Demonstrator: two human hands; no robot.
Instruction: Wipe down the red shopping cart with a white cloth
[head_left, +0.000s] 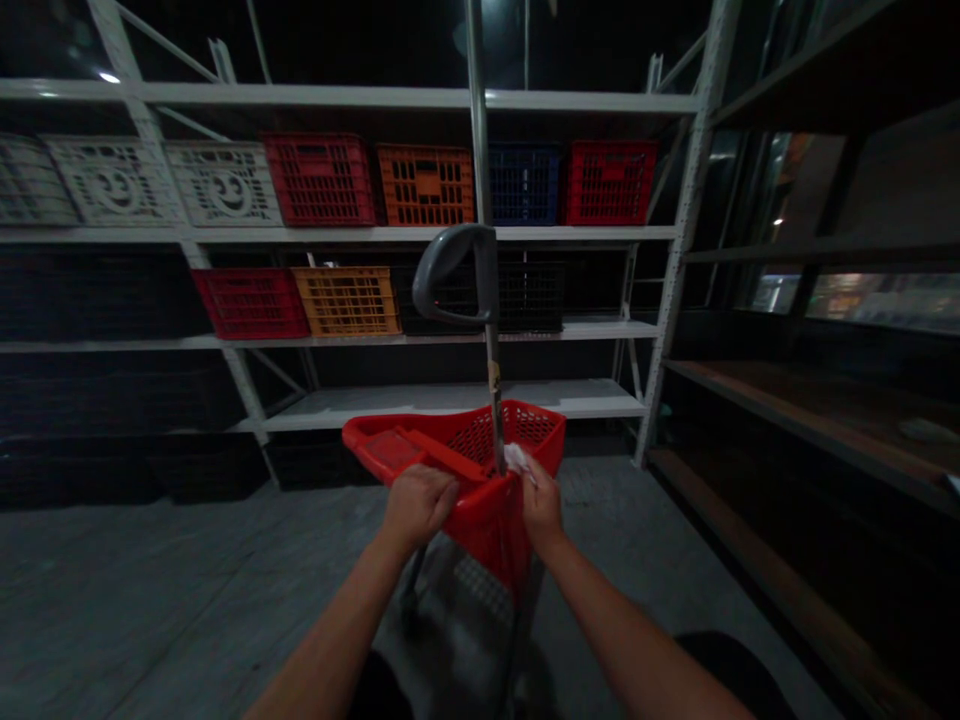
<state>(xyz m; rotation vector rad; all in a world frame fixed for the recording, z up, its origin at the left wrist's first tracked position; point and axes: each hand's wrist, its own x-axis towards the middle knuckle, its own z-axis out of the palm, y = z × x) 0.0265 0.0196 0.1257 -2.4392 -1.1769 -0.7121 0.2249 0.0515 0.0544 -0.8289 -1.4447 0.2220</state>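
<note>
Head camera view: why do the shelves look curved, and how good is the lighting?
In the head view, the white metal shelving bows toward the picture's edges, which looks like wide-angle lens distortion; dim light leaves the black crates in deep shadow; small glare spots show near the top; the red plastic basket and grey curved handle show no strong blur.
</note>
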